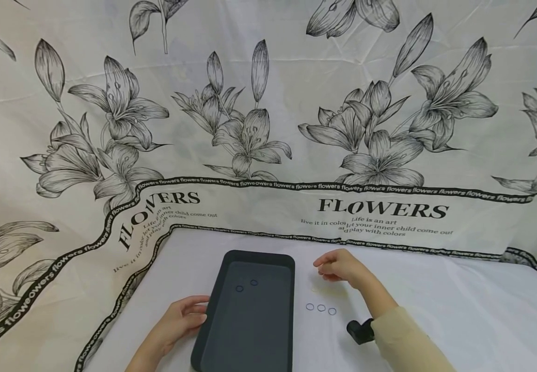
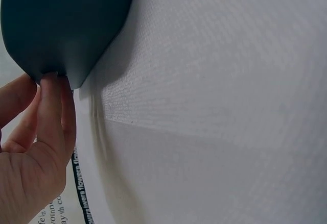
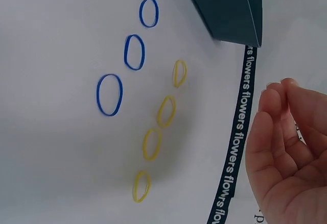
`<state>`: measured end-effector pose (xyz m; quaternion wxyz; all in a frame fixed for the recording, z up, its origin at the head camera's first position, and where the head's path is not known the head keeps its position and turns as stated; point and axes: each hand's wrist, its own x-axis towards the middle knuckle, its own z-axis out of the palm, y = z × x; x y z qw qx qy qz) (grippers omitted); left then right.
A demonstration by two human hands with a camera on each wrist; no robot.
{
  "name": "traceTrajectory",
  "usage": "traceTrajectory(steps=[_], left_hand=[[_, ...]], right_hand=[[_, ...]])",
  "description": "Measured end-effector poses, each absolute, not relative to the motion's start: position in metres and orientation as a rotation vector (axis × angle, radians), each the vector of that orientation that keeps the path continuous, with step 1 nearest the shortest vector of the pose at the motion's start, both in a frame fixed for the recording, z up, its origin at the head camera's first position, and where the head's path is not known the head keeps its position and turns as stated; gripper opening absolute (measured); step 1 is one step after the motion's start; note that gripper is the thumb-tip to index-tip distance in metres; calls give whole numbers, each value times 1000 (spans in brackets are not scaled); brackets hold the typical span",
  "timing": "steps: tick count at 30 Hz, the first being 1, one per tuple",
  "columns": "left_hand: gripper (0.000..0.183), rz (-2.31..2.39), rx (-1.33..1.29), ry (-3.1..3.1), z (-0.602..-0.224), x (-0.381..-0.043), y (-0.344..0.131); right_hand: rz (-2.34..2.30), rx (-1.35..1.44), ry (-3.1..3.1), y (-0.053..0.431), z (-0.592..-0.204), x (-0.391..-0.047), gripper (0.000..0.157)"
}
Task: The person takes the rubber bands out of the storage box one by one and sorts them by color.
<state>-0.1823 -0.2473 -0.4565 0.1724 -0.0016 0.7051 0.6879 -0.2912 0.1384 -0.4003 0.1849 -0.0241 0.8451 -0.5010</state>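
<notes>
My left hand [image 1: 177,323] holds the left edge of a dark rectangular tray [image 1: 288,310], its fingertips at the rim. Up close in the left wrist view, the fingers [image 2: 50,101] meet the tray's outer wall [image 2: 66,30]. Two thin blue rings [image 1: 254,280] lie inside the tray. Right of the tray, my right hand [image 1: 343,266] hovers over the table with fingers loosely bent and thumb near the fingertips; nothing shows between them. Below it, three blue rings [image 3: 97,95] lie in a row, beside a line of several thin yellow rings [image 3: 158,113].
A white cloth covers the table [image 1: 436,299]. Behind it hangs a flower-printed curtain [image 1: 278,155] with a black lettered border. A black wrist camera [image 1: 360,331] sticks out from the right sleeve [image 1: 405,338]. The tray's corner [image 3: 235,15] reaches into the right wrist view.
</notes>
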Motion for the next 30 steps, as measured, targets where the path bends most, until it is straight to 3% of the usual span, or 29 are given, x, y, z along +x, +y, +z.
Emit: traceTrajectory(steps=[30], left_hand=[[53,1947,-3,1984,-459,-185,-249]], right_hand=[[-1371,-199,2315,58,-396,-301,21]])
